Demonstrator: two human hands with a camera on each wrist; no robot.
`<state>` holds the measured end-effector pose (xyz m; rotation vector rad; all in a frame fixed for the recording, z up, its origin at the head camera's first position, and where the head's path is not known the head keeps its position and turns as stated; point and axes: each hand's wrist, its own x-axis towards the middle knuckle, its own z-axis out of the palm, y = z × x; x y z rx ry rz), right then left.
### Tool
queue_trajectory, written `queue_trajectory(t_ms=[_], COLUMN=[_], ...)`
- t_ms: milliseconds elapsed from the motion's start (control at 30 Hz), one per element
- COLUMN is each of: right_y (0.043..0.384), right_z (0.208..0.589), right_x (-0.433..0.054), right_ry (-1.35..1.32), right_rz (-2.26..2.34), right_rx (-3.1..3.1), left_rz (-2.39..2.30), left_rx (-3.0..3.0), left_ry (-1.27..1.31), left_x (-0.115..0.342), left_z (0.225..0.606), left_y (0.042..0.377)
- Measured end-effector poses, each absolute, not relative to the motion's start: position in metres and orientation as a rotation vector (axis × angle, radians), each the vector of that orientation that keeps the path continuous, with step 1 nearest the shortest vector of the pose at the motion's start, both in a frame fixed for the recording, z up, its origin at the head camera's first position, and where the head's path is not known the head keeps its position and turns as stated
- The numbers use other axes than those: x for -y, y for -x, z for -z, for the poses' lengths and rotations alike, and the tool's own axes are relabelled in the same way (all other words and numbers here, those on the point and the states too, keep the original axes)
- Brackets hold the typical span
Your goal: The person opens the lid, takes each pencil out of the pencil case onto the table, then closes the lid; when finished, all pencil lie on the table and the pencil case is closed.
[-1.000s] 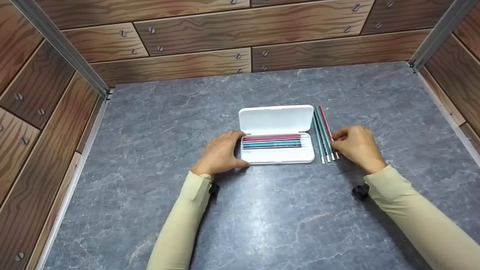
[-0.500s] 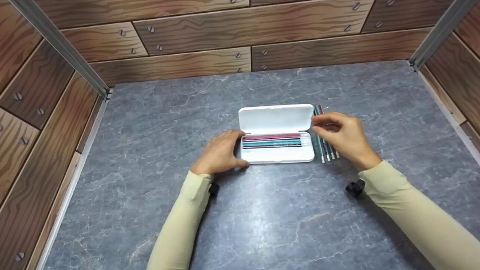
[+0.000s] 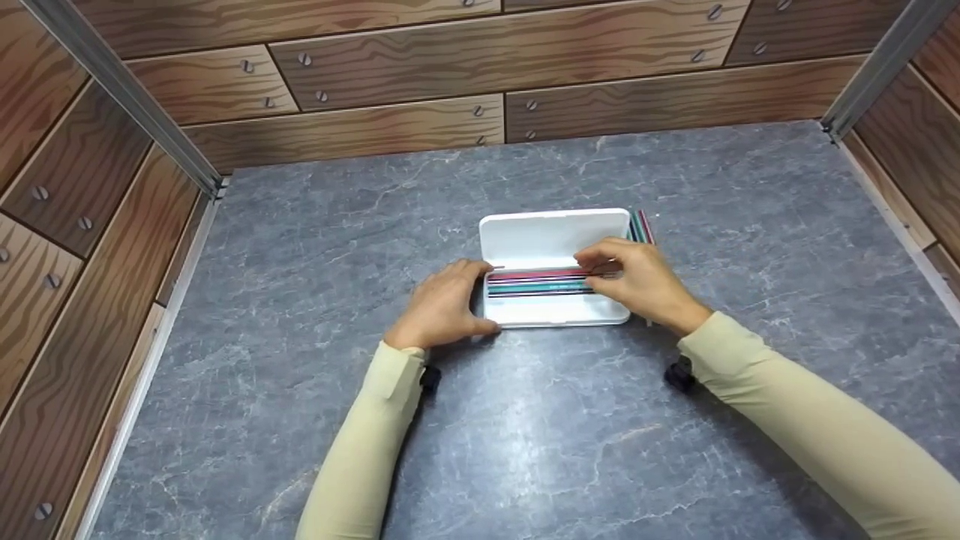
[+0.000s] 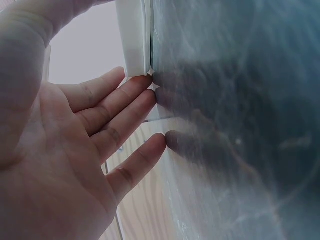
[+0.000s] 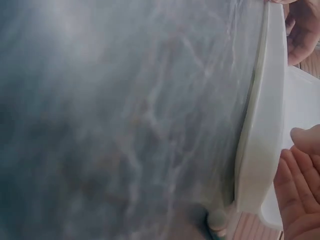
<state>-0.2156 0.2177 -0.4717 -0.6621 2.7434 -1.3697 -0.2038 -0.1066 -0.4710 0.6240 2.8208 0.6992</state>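
Observation:
A white pencil case (image 3: 551, 313) lies in the middle of the table with its lid (image 3: 553, 236) raised at the back. Several red, dark and green pencils (image 3: 529, 286) lie side by side across it. My left hand (image 3: 442, 301) spans the case's left end, thumb at the front corner and index finger by the hinge; the left wrist view shows straight fingers against the case. Over the pencils' right ends hovers my right hand (image 3: 641, 279), thumb and index finger apart and no lifted pencil showing. It partly hides more pencils (image 3: 641, 225) right of the case.
The grey marbled table (image 3: 337, 240) is bounded by wood-print panels (image 3: 390, 71) at the back and both sides. Metal posts (image 3: 142, 105) stand in the back corners. Dark wrist cameras (image 3: 681, 375) sit under both cuffs.
My right hand has left the loose pencils on the right and moved leftward over the case. My left hand has stayed at the case's left end.

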Motion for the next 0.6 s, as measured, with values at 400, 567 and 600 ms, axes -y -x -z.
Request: queue_trajectory(t_ms=[400,567,600], right_y=[0.2195,0.22,0.2196], right_z=[0.4685,0.4687,0.4688], right_x=[-0.2121,-0.2087,-0.2084], right_ry=[0.747,0.801,0.808], right_rz=[1.083,1.018,1.011], right_rx=[-2.778,-2.8,-2.809], left_rz=[-0.682,-0.691,-0.691], left_rx=[-2.827,-2.819,-2.818], left_ry=[-0.625,-0.617,-0.615], left_x=[0.1062,0.1059,0.1057], left_z=[0.4723,0.4723,0.4725], left_y=[0.2047,0.2043,0.2043])
